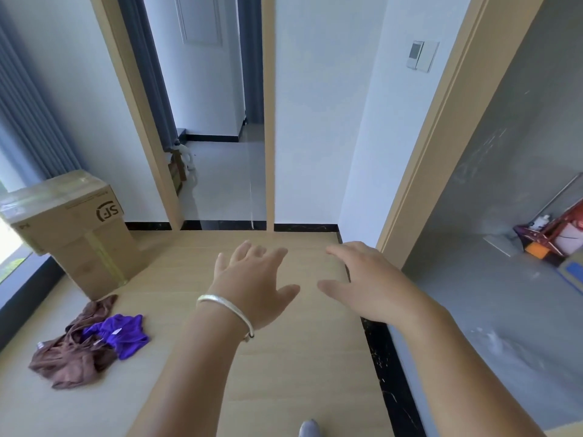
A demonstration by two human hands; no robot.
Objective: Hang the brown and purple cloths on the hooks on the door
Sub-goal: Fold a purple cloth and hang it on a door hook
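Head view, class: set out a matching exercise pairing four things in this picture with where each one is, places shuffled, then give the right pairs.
Things:
1. purple cloth
2. cardboard box
3. bracelet
4. wall switch

Places:
A. on the left wrist
B. on the white wall, upper right
C. lying on the brown cloth on the floor
D. standing on the floor by the curtain

Pairs: 1-C, 2-D, 3-A, 4-B

Bright, even daylight enters from the window [12, 247] at the left edge, which is blown out to white, shadows are soft and faint, the door frames [441, 121] bow from wide-angle distortion, and the fingertips [252, 247] are slightly motion-blurred.
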